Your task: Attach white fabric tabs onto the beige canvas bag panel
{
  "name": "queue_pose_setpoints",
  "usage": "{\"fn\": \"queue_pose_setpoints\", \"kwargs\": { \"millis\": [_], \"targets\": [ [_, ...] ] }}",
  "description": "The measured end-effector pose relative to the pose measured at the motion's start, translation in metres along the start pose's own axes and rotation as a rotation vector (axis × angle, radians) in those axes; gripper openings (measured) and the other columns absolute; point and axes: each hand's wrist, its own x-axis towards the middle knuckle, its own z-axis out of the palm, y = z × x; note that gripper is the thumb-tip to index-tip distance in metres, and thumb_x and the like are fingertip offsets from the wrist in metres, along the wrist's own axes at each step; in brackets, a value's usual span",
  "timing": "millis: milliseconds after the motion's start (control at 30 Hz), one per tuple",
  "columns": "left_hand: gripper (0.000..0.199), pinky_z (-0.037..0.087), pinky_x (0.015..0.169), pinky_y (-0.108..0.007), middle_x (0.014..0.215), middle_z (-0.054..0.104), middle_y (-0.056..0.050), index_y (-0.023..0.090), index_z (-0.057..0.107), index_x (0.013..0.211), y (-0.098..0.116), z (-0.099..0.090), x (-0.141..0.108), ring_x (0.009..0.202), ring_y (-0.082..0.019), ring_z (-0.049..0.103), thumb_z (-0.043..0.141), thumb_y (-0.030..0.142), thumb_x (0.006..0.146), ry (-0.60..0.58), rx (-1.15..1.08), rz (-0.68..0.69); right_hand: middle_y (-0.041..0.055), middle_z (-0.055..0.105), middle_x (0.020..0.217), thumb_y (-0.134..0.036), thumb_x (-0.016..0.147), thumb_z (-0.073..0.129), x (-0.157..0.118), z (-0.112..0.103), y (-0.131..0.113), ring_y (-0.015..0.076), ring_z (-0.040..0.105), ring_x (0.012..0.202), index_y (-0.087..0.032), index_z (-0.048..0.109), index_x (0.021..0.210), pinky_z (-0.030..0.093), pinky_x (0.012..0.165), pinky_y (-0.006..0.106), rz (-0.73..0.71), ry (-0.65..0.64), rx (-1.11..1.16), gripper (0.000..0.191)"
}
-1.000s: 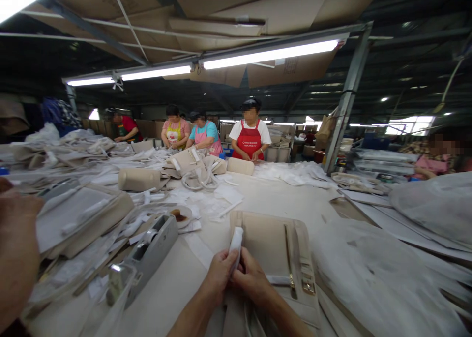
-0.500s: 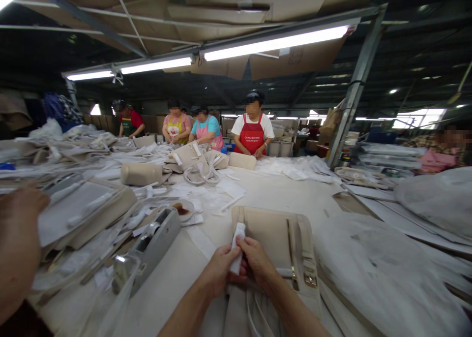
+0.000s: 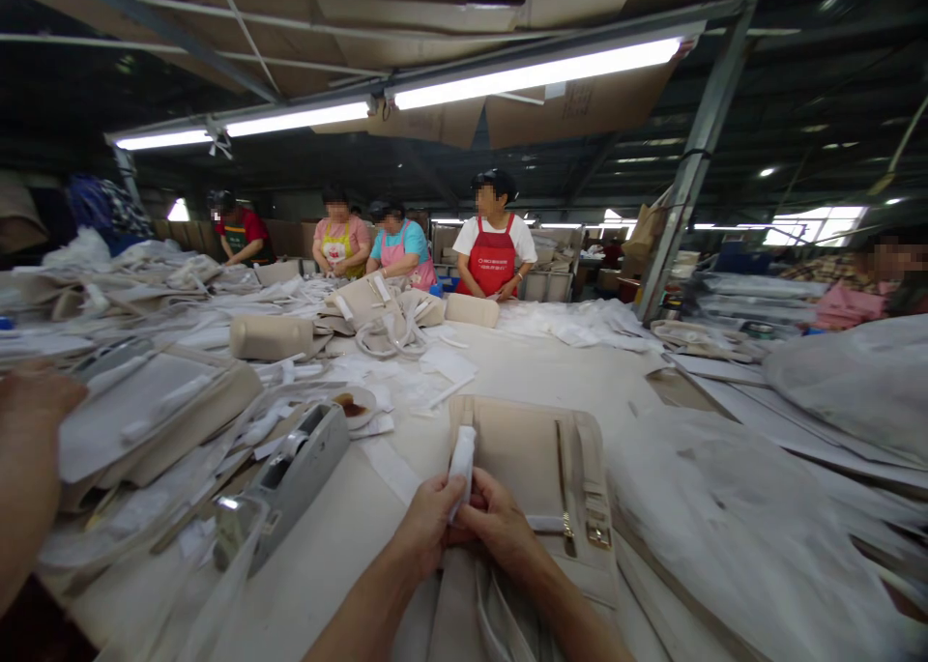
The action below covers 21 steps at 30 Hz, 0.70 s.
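A beige bag [image 3: 518, 449] with a zip and gold buckle lies on the table in front of me. Over it, my left hand [image 3: 429, 515] is closed on a strap end wrapped in white paper [image 3: 462, 454]. My right hand [image 3: 497, 519] closes on the lower part of the same wrapped strap, its thumb beside the left one. Below my hands, beige straps [image 3: 464, 594] run toward the bottom edge. What the fingers do underneath is hidden.
A grey tape dispenser [image 3: 301, 478] stands left of the bag. Another person's hand [image 3: 36, 420] is at the far left, beside a paper-covered bag [image 3: 156, 401]. Plastic-wrapped goods [image 3: 739, 536] lie on the right. Several people work across the table, among scraps and bags.
The right hand has slid lower on the wrapped strap, leaving more of its white top uncovered. The view has shifted slightly.
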Motion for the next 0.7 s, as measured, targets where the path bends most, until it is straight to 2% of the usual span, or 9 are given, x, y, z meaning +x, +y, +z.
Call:
{"fn": "queue_pose_setpoints", "kwargs": {
  "millis": [133,167,233,300,333,433,533,600,700],
  "targets": [
    [0.029,0.041,0.050,-0.019,0.064,0.060,0.001,0.015,0.060,0.078,-0.007,0.002,0.004,0.055,-0.010,0.053,0.064,0.042,0.070,0.106,0.135,0.133,0.0010,0.067,0.077,-0.024,0.059,0.075,0.004,0.003,0.005,0.0182,0.061,0.075,-0.017,0.062,0.087,0.049,0.069,0.030,-0.058,0.134,-0.048,0.032],
    [0.028,0.040,0.049,-0.019,0.064,0.060,0.002,0.015,0.059,0.078,-0.007,0.002,0.005,0.053,-0.009,0.052,0.063,0.042,0.071,0.101,0.158,0.150,-0.0005,0.065,0.073,-0.021,0.058,0.074,0.003,0.003,0.002,0.0161,0.060,0.070,-0.017,0.062,0.086,0.048,0.064,0.027,-0.038,0.112,-0.028,0.031],
    [0.029,0.038,0.044,-0.020,0.060,0.057,0.003,0.016,0.058,0.083,-0.007,0.002,0.005,0.047,-0.009,0.048,0.059,0.043,0.073,0.086,0.209,0.159,-0.0024,0.062,0.067,-0.019,0.058,0.072,0.001,0.000,-0.006,0.0123,0.055,0.059,-0.016,0.061,0.087,0.044,0.054,0.024,0.040,-0.031,0.095,0.031],
    [0.028,0.033,0.038,-0.020,0.051,0.051,0.006,0.017,0.056,0.087,-0.007,0.002,0.005,0.038,-0.009,0.042,0.055,0.043,0.076,0.076,0.285,0.165,-0.0015,0.060,0.063,-0.028,0.063,0.070,0.000,-0.003,-0.014,0.0119,0.053,0.052,-0.015,0.060,0.085,0.044,0.049,0.024,0.133,-0.172,0.252,0.027],
    [0.027,0.030,0.035,-0.020,0.046,0.047,0.008,0.018,0.055,0.088,-0.007,0.003,0.005,0.035,-0.009,0.039,0.053,0.043,0.078,0.079,0.330,0.178,-0.0007,0.060,0.061,-0.036,0.067,0.069,0.001,-0.004,-0.016,0.0127,0.053,0.049,-0.015,0.059,0.082,0.044,0.047,0.026,0.168,-0.190,0.304,0.028],
    [0.023,0.026,0.034,-0.020,0.042,0.043,0.009,0.019,0.053,0.086,-0.006,0.004,0.004,0.032,-0.009,0.036,0.048,0.042,0.083,0.111,0.441,0.248,-0.0021,0.057,0.051,-0.056,0.066,0.070,0.008,-0.001,-0.012,0.0131,0.051,0.040,-0.017,0.055,0.075,0.041,0.040,0.025,0.192,-0.048,0.302,0.043],
    [0.020,0.025,0.036,-0.019,0.042,0.043,0.009,0.019,0.053,0.085,-0.004,0.004,0.001,0.033,-0.008,0.035,0.049,0.038,0.084,0.119,0.453,0.253,-0.0049,0.056,0.049,-0.058,0.061,0.076,0.014,0.004,-0.003,0.0107,0.048,0.035,-0.018,0.055,0.076,0.037,0.036,0.023,0.145,0.056,0.255,0.048],
    [0.014,0.027,0.036,-0.018,0.046,0.047,0.008,0.017,0.055,0.086,0.001,0.004,-0.005,0.036,-0.007,0.038,0.056,0.030,0.080,0.046,0.360,0.180,-0.0048,0.056,0.048,-0.061,0.061,0.075,0.016,0.005,0.001,0.0100,0.045,0.033,-0.017,0.057,0.076,0.034,0.034,0.022,0.139,0.072,0.222,0.050],
    [0.021,0.047,0.048,-0.019,0.064,0.060,0.001,0.012,0.059,0.093,0.012,0.004,-0.014,0.051,-0.009,0.054,0.064,0.022,0.075,-0.095,0.039,0.001,-0.0024,0.059,0.051,-0.062,0.058,0.077,0.016,0.002,0.001,0.0095,0.048,0.038,-0.015,0.061,0.075,0.037,0.038,0.022,0.144,0.139,0.203,0.053]
  ]
}}
